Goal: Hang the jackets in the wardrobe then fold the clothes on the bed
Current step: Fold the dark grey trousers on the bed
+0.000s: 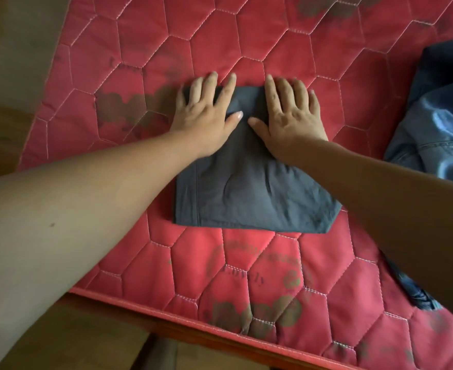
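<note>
Bare forearms [73, 209] out over red quilted mattress [220, 36]

Left hand [204, 121] and right hand [292, 116] lie side by side, fingers straight and spread, palms pressing the far end of a folded dark grey garment [246, 193]. Garment lies flat mid-mattress. Blue denim clothing [439, 124] lies apart at the right edge.

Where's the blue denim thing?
In the head view, the blue denim garment lies at the right edge of the red mattress, right of the right hand.
</note>
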`<state>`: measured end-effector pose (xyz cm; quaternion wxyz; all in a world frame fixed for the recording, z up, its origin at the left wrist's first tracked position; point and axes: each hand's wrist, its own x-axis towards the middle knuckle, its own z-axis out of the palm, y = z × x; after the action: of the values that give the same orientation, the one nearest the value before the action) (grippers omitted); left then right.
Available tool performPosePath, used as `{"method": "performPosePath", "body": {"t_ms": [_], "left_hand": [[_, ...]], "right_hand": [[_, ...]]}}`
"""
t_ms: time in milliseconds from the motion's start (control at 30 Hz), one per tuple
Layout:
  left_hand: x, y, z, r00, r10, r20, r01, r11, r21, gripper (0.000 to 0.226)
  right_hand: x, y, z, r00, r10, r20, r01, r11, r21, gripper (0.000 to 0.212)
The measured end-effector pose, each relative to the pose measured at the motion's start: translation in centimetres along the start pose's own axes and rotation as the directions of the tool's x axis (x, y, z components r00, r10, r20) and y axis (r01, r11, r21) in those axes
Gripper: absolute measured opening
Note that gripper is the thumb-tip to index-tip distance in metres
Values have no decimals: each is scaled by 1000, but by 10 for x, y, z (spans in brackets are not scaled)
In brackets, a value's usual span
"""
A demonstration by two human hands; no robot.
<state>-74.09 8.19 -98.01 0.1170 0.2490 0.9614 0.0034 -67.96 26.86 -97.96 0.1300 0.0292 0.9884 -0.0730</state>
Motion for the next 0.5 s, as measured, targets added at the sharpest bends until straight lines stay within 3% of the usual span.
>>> {"method": "performPosePath", "body": {"t_ms": [100, 167, 233, 300, 400, 500], "left_hand": [[-29, -4, -19, 997, 76, -12, -77, 997, -32, 70], [-51, -10, -26, 989, 112, 92, -96, 982, -165, 63], [-66, -17, -34, 926, 130, 354, -12, 948, -317, 53], [-74, -17, -37, 826, 177, 536, 7, 946, -323, 40], [-85, -8, -34, 751, 250, 611, -78, 953, -293, 31], [-95, -4, -41, 714, 272, 645, -52, 940, -338, 22]], "right_hand": [[-35, -1, -16, 998, -66, 21, 66, 998, 5, 83], [-66, 3, -20, 993, -102, 65, 99, 993, 60, 78], [-91, 8, -18, 977, -129, 169, 108, 986, 129, 72], [-105, 11, -16, 942, -144, 303, 89, 978, 188, 66], [-111, 7, -21, 884, -174, 433, 53, 960, 276, 48], [-115, -1, -34, 823, -154, 547, -8, 959, 283, 32]]}}
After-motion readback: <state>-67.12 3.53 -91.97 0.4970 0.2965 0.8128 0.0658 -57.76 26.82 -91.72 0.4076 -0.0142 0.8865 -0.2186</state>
